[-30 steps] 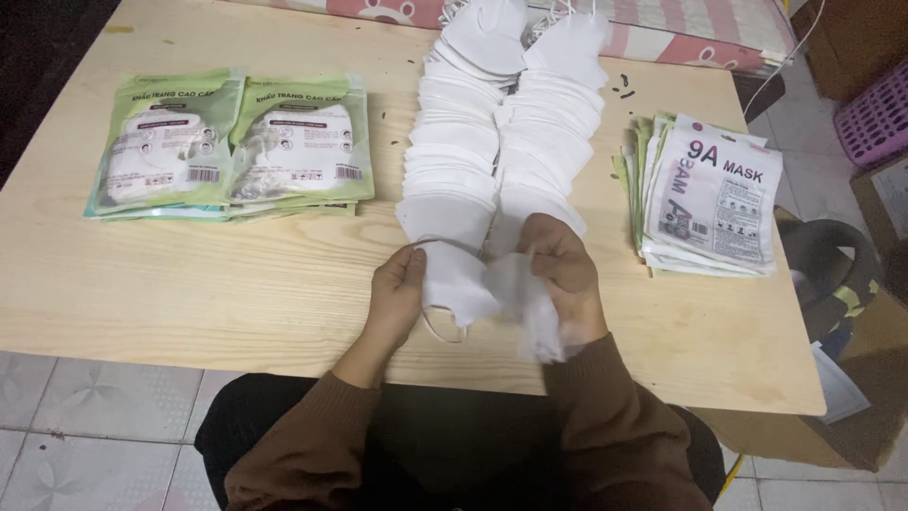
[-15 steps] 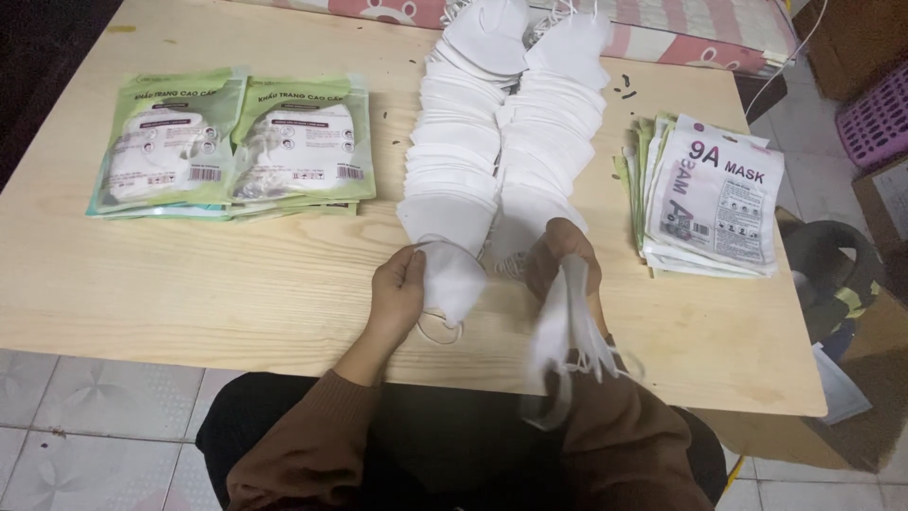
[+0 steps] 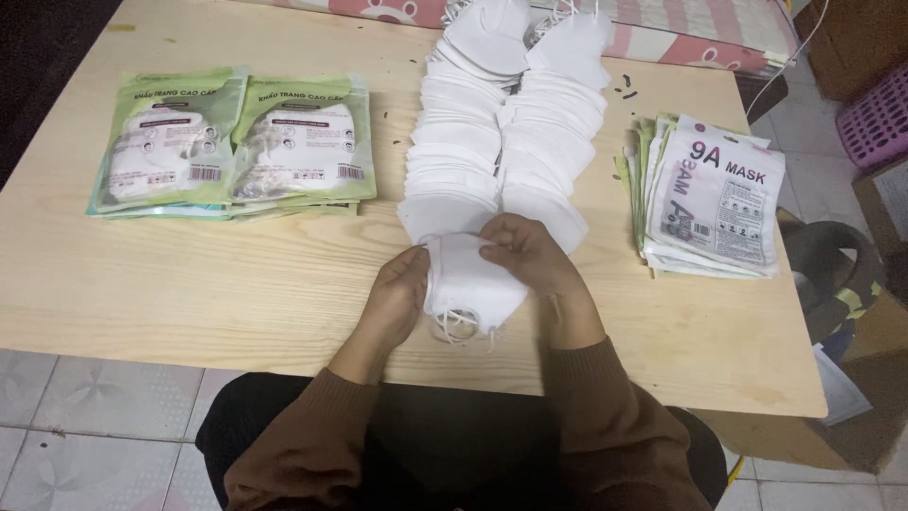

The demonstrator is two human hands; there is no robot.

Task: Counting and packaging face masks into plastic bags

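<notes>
A small stack of folded white face masks [image 3: 471, 280] rests near the front edge of the wooden table [image 3: 189, 284], its ear loops hanging toward me. My left hand [image 3: 397, 293] presses against the stack's left side. My right hand [image 3: 530, 255] grips its upper right edge. Just beyond my hands, two long overlapping rows of loose white masks [image 3: 501, 142] stretch toward the table's far edge.
Two piles of filled green mask pouches [image 3: 236, 142] lie at the left. A pile of flat empty white and green pouches [image 3: 709, 194] lies at the right. A purple basket [image 3: 875, 118] and a dark bag [image 3: 832, 274] stand on the floor at the right.
My right hand was down at the table's front edge with a few masks dangling; it has come back up and joined them to the stack held by my left hand.
</notes>
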